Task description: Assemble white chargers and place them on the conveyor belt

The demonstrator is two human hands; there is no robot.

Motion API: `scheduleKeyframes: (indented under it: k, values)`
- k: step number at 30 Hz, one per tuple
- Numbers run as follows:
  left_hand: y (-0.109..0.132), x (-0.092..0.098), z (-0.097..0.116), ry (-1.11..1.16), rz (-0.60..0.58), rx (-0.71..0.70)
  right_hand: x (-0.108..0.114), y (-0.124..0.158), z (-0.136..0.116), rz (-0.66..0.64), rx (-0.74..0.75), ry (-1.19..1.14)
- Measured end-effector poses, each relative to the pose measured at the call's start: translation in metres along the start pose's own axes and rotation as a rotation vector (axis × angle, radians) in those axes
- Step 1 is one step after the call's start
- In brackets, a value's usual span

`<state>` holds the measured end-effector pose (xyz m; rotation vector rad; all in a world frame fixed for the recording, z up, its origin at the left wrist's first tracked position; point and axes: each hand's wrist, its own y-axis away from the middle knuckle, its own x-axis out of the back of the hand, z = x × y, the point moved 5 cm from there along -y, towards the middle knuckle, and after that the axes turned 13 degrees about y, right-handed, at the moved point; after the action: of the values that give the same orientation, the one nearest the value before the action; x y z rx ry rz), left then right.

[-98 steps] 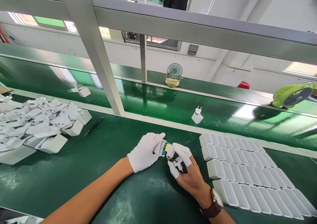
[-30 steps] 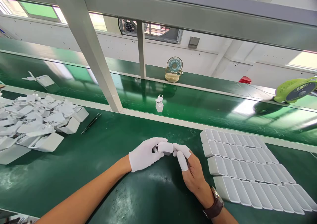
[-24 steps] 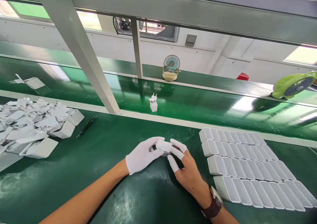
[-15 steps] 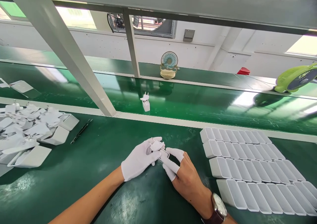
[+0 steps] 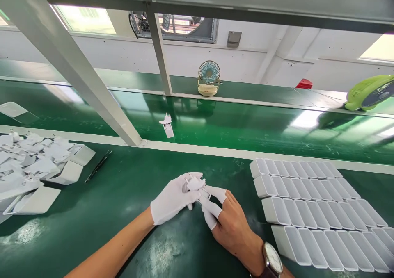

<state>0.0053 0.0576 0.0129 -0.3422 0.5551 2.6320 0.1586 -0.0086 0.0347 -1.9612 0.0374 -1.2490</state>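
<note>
In a full white glove, my left hand [image 5: 174, 200] is closed around a white plug charger [image 5: 195, 183] above the green table. My right hand [image 5: 229, 218], with white covers on its fingers and a watch at the wrist, pinches the near right end of the same charger, where an open housing edge shows. The fingers hide much of the charger, so how its parts fit together is unclear. Beyond my hands, another white charger [image 5: 167, 126] with two prongs lies on the green belt.
To the left is a heap of white plug parts and housings [image 5: 33, 163], with black tweezers [image 5: 98, 166] beside it. Rows of open white housings [image 5: 310, 208] stand at right. A slanted post [image 5: 83, 73] rises at left; a small fan [image 5: 209, 78] and a green fan [image 5: 369, 92] stand behind.
The charger on the belt has moved left. Both my hands stay at the charger with only slight finger movement, and the view has shifted a little.
</note>
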Motion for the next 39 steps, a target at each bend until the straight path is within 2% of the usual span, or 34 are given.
scheduleKeyframes:
  k: [5,16,20,24,28,30,32,33,37,39]
  values:
    - [0.004,0.002,0.001,0.007,-0.049,-0.064,-0.006,0.003,-0.001,-0.027,-0.014,0.031]
    - [0.004,-0.003,-0.005,0.104,0.078,-0.031,-0.009,0.004,-0.006,-0.035,-0.038,0.003]
    - [0.0,-0.003,-0.006,0.104,0.053,-0.017,-0.012,-0.001,-0.005,-0.056,-0.062,0.016]
    - [0.0,-0.006,-0.004,0.114,0.043,-0.012,-0.012,-0.002,-0.004,-0.022,-0.075,0.045]
    - [0.004,-0.008,-0.003,0.12,0.063,-0.043,-0.009,-0.002,-0.004,0.008,-0.073,-0.006]
    - [0.004,-0.006,-0.003,0.098,0.032,-0.053,-0.008,-0.002,-0.004,-0.001,-0.077,-0.028]
    - [0.004,-0.001,-0.001,0.006,0.008,-0.084,-0.008,-0.001,-0.004,-0.004,-0.076,-0.012]
    - [0.005,0.004,0.002,-0.08,0.032,-0.121,-0.008,0.001,-0.003,0.0,-0.077,0.004]
    - [0.017,0.024,0.023,-0.568,0.327,-0.394,-0.006,0.006,0.003,0.029,-0.102,0.051]
    - [0.025,0.019,0.031,-0.767,0.323,-0.529,-0.005,0.007,0.007,0.033,-0.12,0.075]
